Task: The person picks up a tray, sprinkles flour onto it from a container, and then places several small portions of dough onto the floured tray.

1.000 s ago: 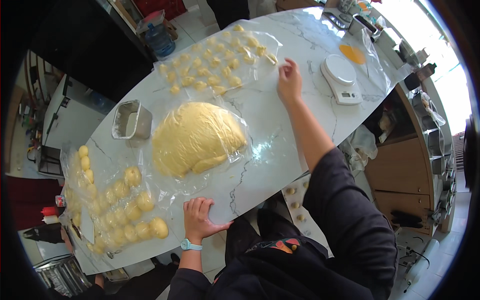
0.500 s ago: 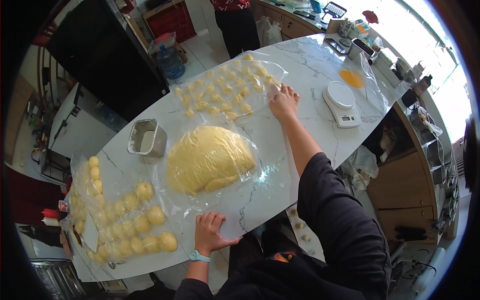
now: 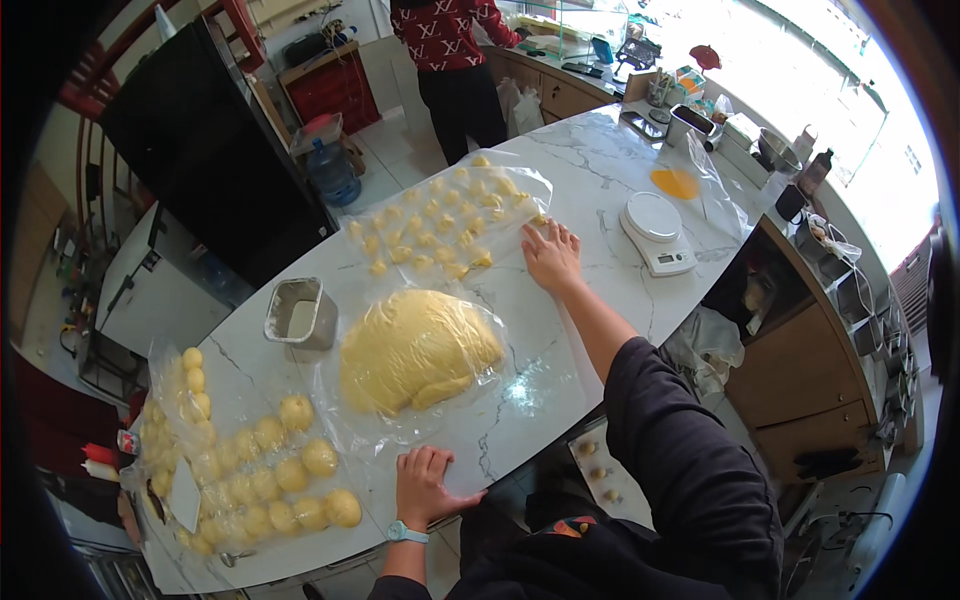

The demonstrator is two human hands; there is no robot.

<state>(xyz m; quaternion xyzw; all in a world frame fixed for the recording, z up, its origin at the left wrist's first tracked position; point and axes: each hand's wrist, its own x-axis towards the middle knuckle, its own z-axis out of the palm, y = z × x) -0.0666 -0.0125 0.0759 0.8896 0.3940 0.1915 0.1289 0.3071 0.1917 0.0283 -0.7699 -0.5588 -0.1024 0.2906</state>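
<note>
At the right edge of a plastic sheet (image 3: 545, 185) my right hand (image 3: 552, 260) reaches out, fingers extended, fingertips by the sheet's near corner. Small pale-yellow dough pieces (image 3: 425, 238) lie in loose rows under that sheet. Resting on the near table edge is my left hand (image 3: 425, 487), thumb spread from the fingers and nothing in it. A large mound of yellow dough (image 3: 418, 350) sits between my hands, covered by clear plastic. Round dough balls (image 3: 290, 473) stand in rows at the left, partly under plastic.
A metal loaf tin (image 3: 303, 318) stands left of the mound. On the right are a white kitchen scale (image 3: 657, 235) and an orange dough scraper (image 3: 675, 183). A white scraper (image 3: 184, 497) lies among the balls. Beyond the marble table (image 3: 590, 150) stands a person (image 3: 450, 70) in a red top.
The view has tilted up, showing more of the person at the back. My right hand's fingers look more spread at the sheet's edge. My left hand stays at the table edge.
</note>
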